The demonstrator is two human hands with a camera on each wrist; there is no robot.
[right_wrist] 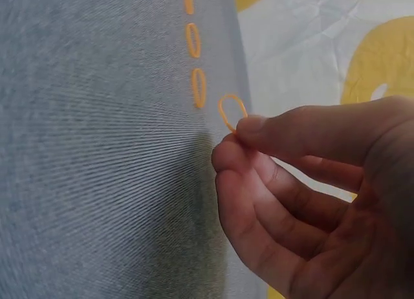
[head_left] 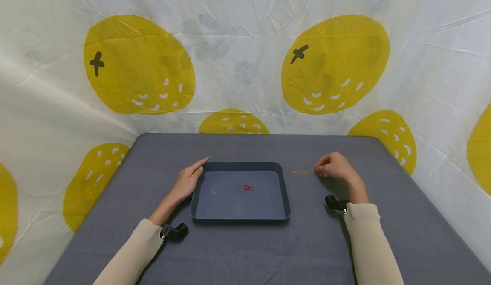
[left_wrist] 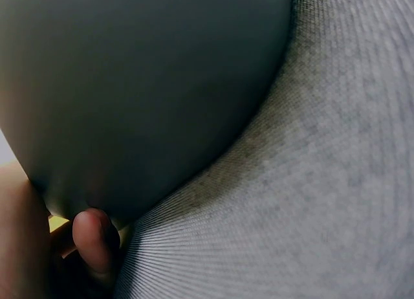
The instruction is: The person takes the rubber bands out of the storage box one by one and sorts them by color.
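A dark grey rectangular tray (head_left: 240,216) lies on the table. My left hand (head_left: 188,180) holds its left side near the far corner, thumb at the rim and index finger stretched past the corner. Up close in the left wrist view, a fingertip (left_wrist: 92,237) sits against the tray wall (left_wrist: 149,105). Right of the tray, my right hand (head_left: 334,166) pinches a thin orange rubber band (right_wrist: 232,111) between thumb and fingertips, raised off the cloth. Three more orange rubber bands (right_wrist: 198,88) lie in a row beside it on the table.
Inside the tray are one orange rubber band (head_left: 214,190) at the left and a couple of red rubber bands (head_left: 246,187) near the middle. Grey cloth covers the table (head_left: 238,255). A white curtain (head_left: 238,63) with yellow fruit prints hangs behind and at both sides.
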